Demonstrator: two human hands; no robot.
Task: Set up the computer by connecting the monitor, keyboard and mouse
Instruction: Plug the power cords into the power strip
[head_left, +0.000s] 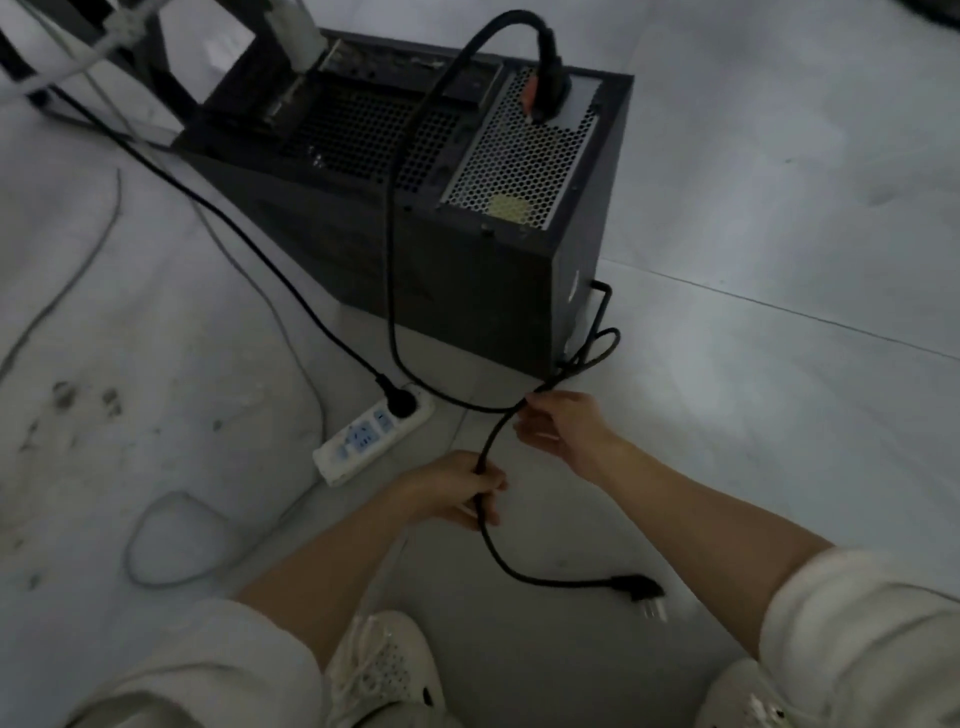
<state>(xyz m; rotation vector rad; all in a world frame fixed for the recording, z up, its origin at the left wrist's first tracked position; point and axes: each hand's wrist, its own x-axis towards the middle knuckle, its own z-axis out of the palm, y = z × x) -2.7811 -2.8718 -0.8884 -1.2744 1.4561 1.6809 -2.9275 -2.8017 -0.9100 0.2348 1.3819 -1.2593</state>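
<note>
While the black power cable (395, 249) arches from the socket on the computer tower (467, 218) down to the floor (779, 260), the left hand (457, 491) has its fingers curled round it, and the right hand (563, 423) pinches it by a bundled loop. Its free plug (641, 597) lies on the floor near a white shoe (384, 670); a white power strip (371, 439) sits just left.

Black gear on a pale grey floor (779, 208)
Black tower (363, 234) with a silver honeycomb grille (519, 156); black cable (395, 208); white power strip (371, 439) with blue sockets; white shoes (384, 670).
</note>
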